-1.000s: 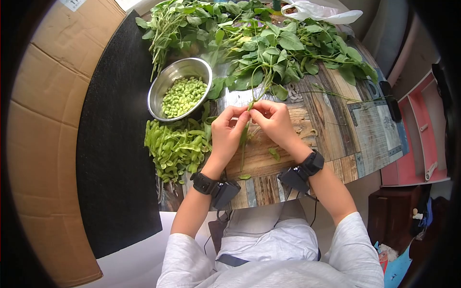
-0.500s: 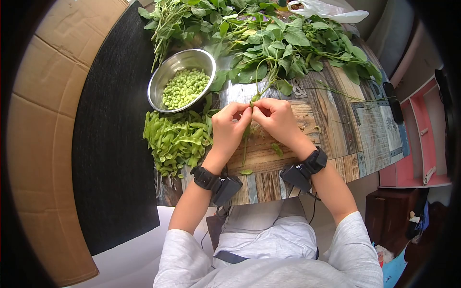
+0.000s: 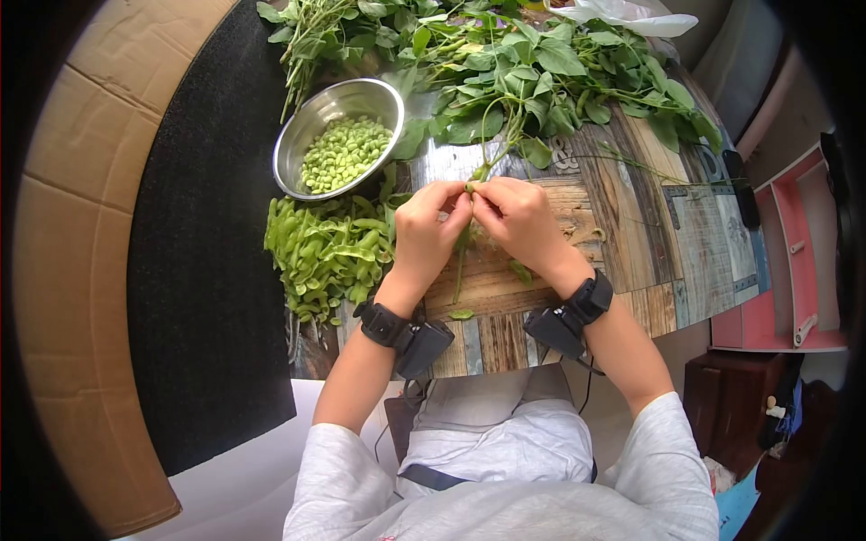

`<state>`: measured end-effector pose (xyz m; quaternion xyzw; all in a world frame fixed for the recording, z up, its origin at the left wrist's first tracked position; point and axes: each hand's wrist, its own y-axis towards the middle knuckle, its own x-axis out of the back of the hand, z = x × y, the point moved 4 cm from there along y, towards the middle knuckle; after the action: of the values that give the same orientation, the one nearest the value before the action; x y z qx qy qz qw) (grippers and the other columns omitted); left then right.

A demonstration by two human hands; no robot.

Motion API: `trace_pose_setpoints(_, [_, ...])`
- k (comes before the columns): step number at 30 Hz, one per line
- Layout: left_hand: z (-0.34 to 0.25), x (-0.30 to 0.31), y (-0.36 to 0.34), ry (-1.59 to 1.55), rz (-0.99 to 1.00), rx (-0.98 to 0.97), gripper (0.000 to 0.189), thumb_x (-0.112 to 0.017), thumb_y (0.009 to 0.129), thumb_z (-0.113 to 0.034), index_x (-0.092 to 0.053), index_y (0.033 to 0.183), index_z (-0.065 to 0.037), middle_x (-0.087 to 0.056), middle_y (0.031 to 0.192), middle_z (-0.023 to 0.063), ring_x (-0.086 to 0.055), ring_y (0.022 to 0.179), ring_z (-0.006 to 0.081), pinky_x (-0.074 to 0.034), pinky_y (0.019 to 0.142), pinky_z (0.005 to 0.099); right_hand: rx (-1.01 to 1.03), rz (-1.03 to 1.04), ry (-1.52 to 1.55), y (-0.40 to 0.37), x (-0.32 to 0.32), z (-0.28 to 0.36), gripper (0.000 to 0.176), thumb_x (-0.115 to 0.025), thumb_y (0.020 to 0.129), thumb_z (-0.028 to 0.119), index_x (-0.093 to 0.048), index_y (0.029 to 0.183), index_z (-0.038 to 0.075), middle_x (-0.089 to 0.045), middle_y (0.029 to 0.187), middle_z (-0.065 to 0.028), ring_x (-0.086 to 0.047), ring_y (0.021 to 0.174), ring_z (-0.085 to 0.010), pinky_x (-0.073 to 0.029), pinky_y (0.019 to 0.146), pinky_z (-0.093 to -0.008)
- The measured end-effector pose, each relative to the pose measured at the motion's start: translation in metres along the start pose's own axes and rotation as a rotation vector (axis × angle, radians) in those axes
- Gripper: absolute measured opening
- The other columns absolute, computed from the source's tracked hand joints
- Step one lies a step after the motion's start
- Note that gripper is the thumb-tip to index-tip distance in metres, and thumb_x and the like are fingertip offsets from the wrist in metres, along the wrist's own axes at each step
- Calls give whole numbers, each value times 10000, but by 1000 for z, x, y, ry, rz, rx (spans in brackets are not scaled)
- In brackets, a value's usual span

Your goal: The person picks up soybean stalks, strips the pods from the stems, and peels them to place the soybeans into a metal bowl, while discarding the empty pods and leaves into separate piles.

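Observation:
My left hand [image 3: 428, 225] and my right hand [image 3: 521, 221] meet over the table, fingertips almost touching. Between them they pinch a small green soybean pod [image 3: 470, 187], mostly covered by the fingers. Just beyond the fingertips lies a green stem [image 3: 484, 169] that leads up to the leafy soybean plants [image 3: 550, 77]. To the left, a steel bowl [image 3: 281, 155] holds shelled green beans [image 3: 345, 155]. Nearer to me, beside the bowl, is a heap of green pods [image 3: 329, 257], several of them split. Both wrists wear black straps with boxy devices.
The wood-patterned table [image 3: 631, 243] has a loose green piece [image 3: 461, 315] near its front edge. A black board [image 3: 212, 270] and cardboard [image 3: 81, 225] run along the left. A white plastic bag [image 3: 631, 16] lies at the back, a dark object [image 3: 741, 189] at the right edge.
Both hands remain pinched together at the pod, with only slight finger movement. The whole view has shifted a little; bowl, pods and plants stay in place.

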<state>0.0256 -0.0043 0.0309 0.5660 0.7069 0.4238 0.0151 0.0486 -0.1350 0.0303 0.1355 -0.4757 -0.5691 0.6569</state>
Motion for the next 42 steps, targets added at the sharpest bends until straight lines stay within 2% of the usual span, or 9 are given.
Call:
trace_pose_setpoints(8, [11, -4, -4, -130, 63, 198, 111, -639, 778, -45, -657, 861, 27, -653, 693, 48, -592, 631, 57, -464, 572, 197, -8, 44, -81, -1, 1, -2, 106, -594, 712, 63, -541, 646, -1, -549, 606, -136, -560, 569, -319, -454, 535, -409])
trace_pose_setpoints(13, [15, -5, -5, -185, 76, 288, 102, -640, 786, -57, -664, 844, 22, -655, 696, 31, -583, 631, 47, -461, 572, 194, 5, 43, -72, -1, 0, -3, 110, -593, 714, 70, -541, 648, -1, -544, 598, -138, -559, 570, -321, -455, 536, -411])
trace_pose_setpoints(16, [19, -5, -5, -233, 103, 352, 103, -641, 786, -62, -667, 838, 22, -656, 701, 26, -583, 632, 47, -462, 575, 193, -1, 66, -58, -2, 0, -5, 64, -602, 718, 38, -610, 755, -14, -569, 630, -138, -564, 554, -294, -445, 503, -368])
trace_pose_setpoints(22, [23, -4, -2, -256, 196, 398, 104, -628, 783, -50, -666, 830, 35, -662, 712, 45, -596, 637, 60, -473, 582, 197, -161, 168, 90, 1, 4, -8, 108, -581, 737, 56, -615, 741, -47, -580, 611, -143, -551, 494, -236, -421, 474, -316])
trace_pose_setpoints(28, [27, -3, 0, -385, 280, 461, 113, -608, 783, -28, -658, 844, 53, -665, 724, 80, -623, 645, 97, -503, 592, 217, -359, 281, 205, 1, 3, -15, 158, -571, 773, 88, -640, 776, -54, -594, 578, -93, -543, 503, -98, -409, 468, -258])
trace_pose_setpoints(30, [27, -2, 1, -437, 292, 484, 117, -604, 786, -25, -656, 851, 57, -664, 727, 88, -627, 645, 107, -512, 597, 223, -491, 299, 474, -1, 0, -19, 178, -564, 790, 101, -654, 774, -51, -608, 591, -50, -540, 526, -66, -418, 477, -230])
trace_pose_setpoints(36, [29, -4, 1, -537, 324, 546, 113, -597, 804, -27, -644, 855, 63, -661, 742, 99, -631, 652, 120, -521, 600, 231, -615, 374, 458, 2, 3, -19, 174, -587, 777, 111, -648, 772, -53, -638, 632, -93, -601, 566, -100, -476, 533, -244])
trace_pose_setpoints(39, [28, -4, 1, -553, 284, 572, 109, -600, 816, -40, -640, 852, 55, -657, 756, 88, -632, 666, 118, -519, 604, 229, -479, 279, 337, 3, 4, -16, 179, -643, 765, 136, -641, 793, -41, -646, 666, -102, -610, 600, -113, -480, 549, -251])
trace_pose_setpoints(42, [28, -3, 2, -558, 214, 565, 122, -599, 783, -42, -653, 826, 59, -662, 711, 92, -629, 637, 113, -508, 579, 227, -478, 251, 298, 5, 5, -14, 205, -682, 751, 157, -630, 801, -35, -649, 685, -102, -613, 619, -123, -483, 565, -258])
